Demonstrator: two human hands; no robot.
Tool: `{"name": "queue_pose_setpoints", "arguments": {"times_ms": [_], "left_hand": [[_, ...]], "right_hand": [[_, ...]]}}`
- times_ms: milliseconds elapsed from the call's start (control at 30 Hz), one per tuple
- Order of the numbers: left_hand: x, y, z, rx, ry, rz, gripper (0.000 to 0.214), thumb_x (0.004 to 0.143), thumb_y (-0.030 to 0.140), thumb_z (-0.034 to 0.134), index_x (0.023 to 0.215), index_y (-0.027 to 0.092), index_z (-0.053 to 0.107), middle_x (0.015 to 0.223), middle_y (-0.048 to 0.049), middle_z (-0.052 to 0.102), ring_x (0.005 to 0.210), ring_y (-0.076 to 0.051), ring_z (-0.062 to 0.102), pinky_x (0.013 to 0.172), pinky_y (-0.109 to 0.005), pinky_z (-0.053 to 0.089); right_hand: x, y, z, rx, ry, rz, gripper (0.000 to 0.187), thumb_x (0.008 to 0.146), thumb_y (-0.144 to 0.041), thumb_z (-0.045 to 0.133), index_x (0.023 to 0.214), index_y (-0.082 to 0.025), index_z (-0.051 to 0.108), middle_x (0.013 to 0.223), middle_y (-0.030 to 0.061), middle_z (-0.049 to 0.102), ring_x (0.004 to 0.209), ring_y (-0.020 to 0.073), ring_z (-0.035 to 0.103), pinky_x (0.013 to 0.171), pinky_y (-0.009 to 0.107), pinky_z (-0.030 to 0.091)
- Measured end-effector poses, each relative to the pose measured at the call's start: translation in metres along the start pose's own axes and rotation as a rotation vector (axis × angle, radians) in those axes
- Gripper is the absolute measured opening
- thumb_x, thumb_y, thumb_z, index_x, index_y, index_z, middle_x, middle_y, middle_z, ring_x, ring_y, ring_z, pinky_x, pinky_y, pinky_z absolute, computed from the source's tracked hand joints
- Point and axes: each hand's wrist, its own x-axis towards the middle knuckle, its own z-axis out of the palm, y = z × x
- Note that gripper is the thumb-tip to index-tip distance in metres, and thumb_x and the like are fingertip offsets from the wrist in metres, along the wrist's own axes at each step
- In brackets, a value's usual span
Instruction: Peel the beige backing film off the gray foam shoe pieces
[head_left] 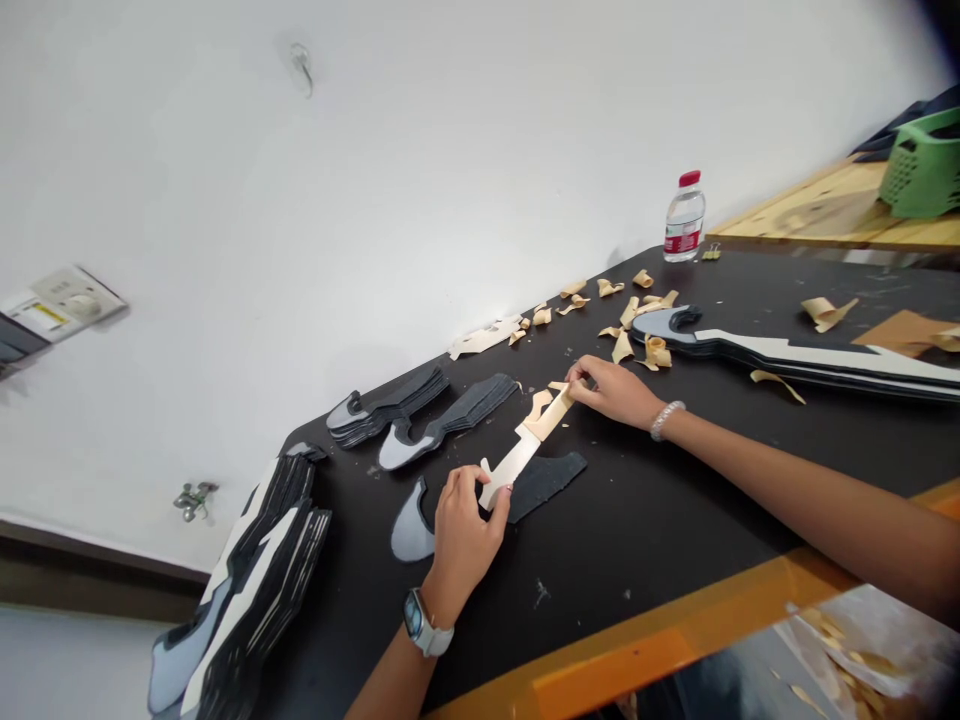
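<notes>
Head view: the left hand [461, 525] pinches the near end of a pale strip [517, 460], and the right hand [611, 392] grips its tan backing paper [553, 408] at the far end, just above a dark shoe-shaped piece [544, 480] on the black desk [660, 520]. Paper scraps [637, 300] lie beyond.

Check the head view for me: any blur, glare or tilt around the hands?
Head view: strongly tilted, the table edge running diagonally; light is even and soft, with only faint shadows under the left hand and right hand; the strip they hold is sharp; little glare on the black top; the top right corner is darkened, and the lower right edge looks blurred.
</notes>
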Motion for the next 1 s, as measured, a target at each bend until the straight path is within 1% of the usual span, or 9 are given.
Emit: {"name": "queue_pose_setpoints", "arguments": {"times_ms": [200, 433, 533, 633, 833, 900, 1000], "left_hand": [[-0.001, 0.0, 0.0, 0.009, 0.002, 0.006, 0.012, 0.086, 0.032, 0.048, 0.088, 0.021, 0.044, 0.089, -0.0046, 0.054, 0.098, -0.023, 0.055, 0.082, -0.036, 0.043], [-0.001, 0.001, -0.001, 0.035, 0.023, 0.02, 0.012, 0.087, 0.031, 0.048, 0.085, 0.021, 0.044, 0.086, -0.004, 0.054, 0.095, -0.022, 0.056, 0.08, -0.035, 0.044], [-0.001, 0.0, -0.001, 0.049, 0.043, 0.025, 0.012, 0.086, 0.031, 0.048, 0.084, 0.021, 0.044, 0.084, -0.0039, 0.055, 0.093, -0.022, 0.058, 0.077, -0.034, 0.044], [-0.001, -0.001, -0.001, 0.063, 0.05, 0.016, 0.011, 0.086, 0.03, 0.048, 0.084, 0.02, 0.044, 0.085, -0.0037, 0.055, 0.091, -0.021, 0.058, 0.076, -0.033, 0.044], [-0.001, -0.001, -0.001, 0.046, 0.052, 0.003, 0.012, 0.086, 0.032, 0.048, 0.085, 0.021, 0.044, 0.085, -0.0036, 0.056, 0.09, -0.021, 0.057, 0.077, -0.033, 0.044], [-0.001, -0.001, -0.002, 0.035, 0.056, -0.002, 0.014, 0.086, 0.033, 0.048, 0.085, 0.021, 0.044, 0.085, -0.0036, 0.056, 0.089, -0.021, 0.057, 0.077, -0.033, 0.044], [-0.001, -0.001, -0.004, 0.018, 0.059, -0.024, 0.019, 0.084, 0.039, 0.051, 0.084, 0.02, 0.044, 0.085, -0.0035, 0.055, 0.087, -0.021, 0.057, 0.077, -0.033, 0.044]], "right_hand": [[0.003, 0.008, -0.007, -0.081, 0.03, 0.021, 0.01, 0.078, -0.03, 0.05, 0.078, -0.02, 0.05, 0.085, 0.003, 0.062, 0.068, 0.0157, 0.055, 0.059, 0.027, 0.037], [0.01, 0.031, -0.021, -0.166, 0.123, 0.025, 0.013, 0.078, -0.033, 0.051, 0.077, -0.021, 0.049, 0.084, 0.0046, 0.062, 0.073, 0.0194, 0.057, 0.06, 0.029, 0.038], [0.013, 0.042, -0.027, -0.188, 0.2, 0.051, 0.012, 0.078, -0.032, 0.05, 0.075, -0.021, 0.048, 0.083, 0.0058, 0.061, 0.075, 0.0212, 0.056, 0.063, 0.032, 0.04], [0.015, 0.052, -0.031, -0.195, 0.312, 0.033, 0.01, 0.078, -0.031, 0.05, 0.074, -0.022, 0.048, 0.085, 0.0078, 0.061, 0.085, 0.0244, 0.055, 0.073, 0.036, 0.042], [0.019, 0.059, -0.037, -0.263, 0.516, 0.013, 0.006, 0.078, -0.026, 0.049, 0.077, -0.021, 0.05, 0.095, 0.0104, 0.06, 0.098, 0.0262, 0.051, 0.088, 0.041, 0.038], [0.019, 0.06, -0.039, -0.278, 0.571, 0.061, 0.008, 0.079, -0.027, 0.05, 0.078, -0.019, 0.051, 0.098, 0.0122, 0.059, 0.099, 0.0265, 0.05, 0.089, 0.042, 0.037], [0.018, 0.063, -0.042, -0.274, 0.648, 0.196, 0.011, 0.079, -0.028, 0.051, 0.078, -0.017, 0.054, 0.098, 0.0155, 0.06, 0.098, 0.0277, 0.048, 0.087, 0.043, 0.036]]}}
